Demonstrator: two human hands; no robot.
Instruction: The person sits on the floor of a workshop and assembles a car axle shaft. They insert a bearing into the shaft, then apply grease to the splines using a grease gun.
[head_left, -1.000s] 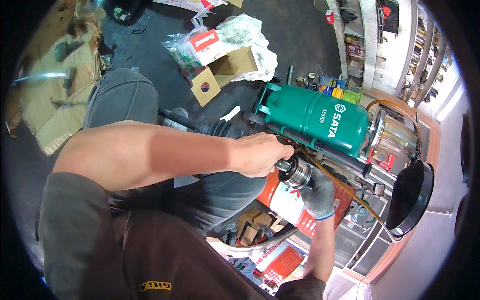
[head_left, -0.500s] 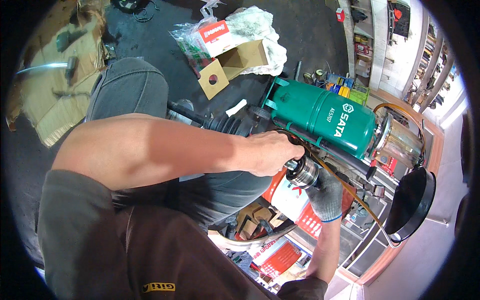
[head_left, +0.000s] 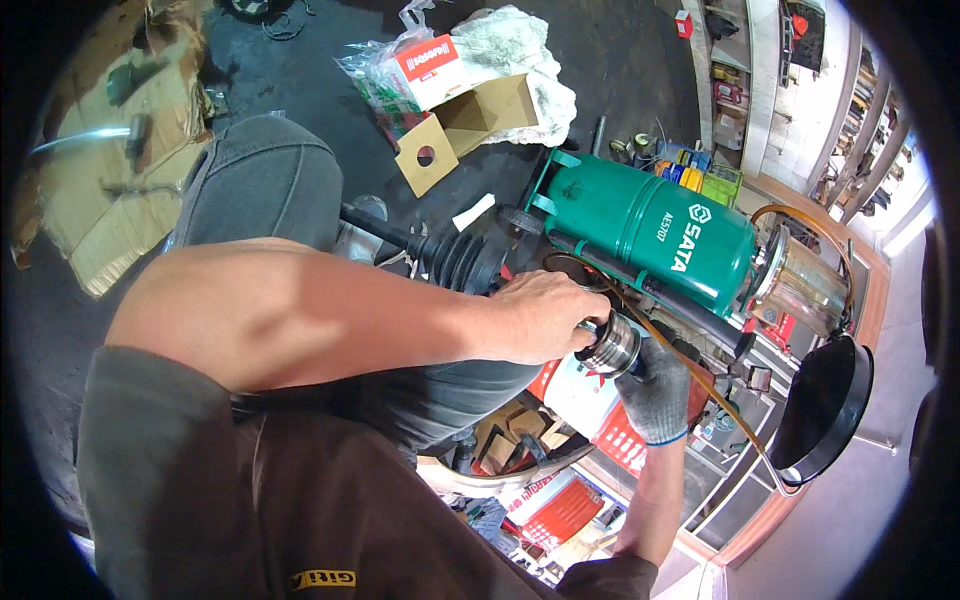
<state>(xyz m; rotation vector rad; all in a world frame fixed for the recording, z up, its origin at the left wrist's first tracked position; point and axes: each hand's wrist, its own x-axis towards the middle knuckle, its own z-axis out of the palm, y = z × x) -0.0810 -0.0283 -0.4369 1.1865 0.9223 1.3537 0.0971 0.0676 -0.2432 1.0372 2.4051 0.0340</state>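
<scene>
A ribbed metal CV joint (head_left: 614, 346) lies between my two hands. My left hand (head_left: 545, 312), bare, has its fingers curled over the end of the joint nearest it; what lies under the palm is hidden. In a grey knitted glove, my right hand (head_left: 657, 393) grips the opposite end from the right. A drive shaft (head_left: 372, 222) with a black ribbed rubber boot (head_left: 460, 262) slants in behind my left wrist. Whether it joins the metal piece under my hand I cannot see.
A green wheeled drum (head_left: 650, 225) with a clear canister (head_left: 803, 290) and black pan (head_left: 828, 410) lies across the right. Beyond my knee are an opened cardboard box (head_left: 490, 112), a white rag (head_left: 520, 60) and flattened cardboard (head_left: 90, 215). A red-and-white bucket (head_left: 580, 395) sits below the joint.
My left hand has shifted slightly downward, and more of the rubber boot shows above the wrist. Both hands stay at the CV joint.
</scene>
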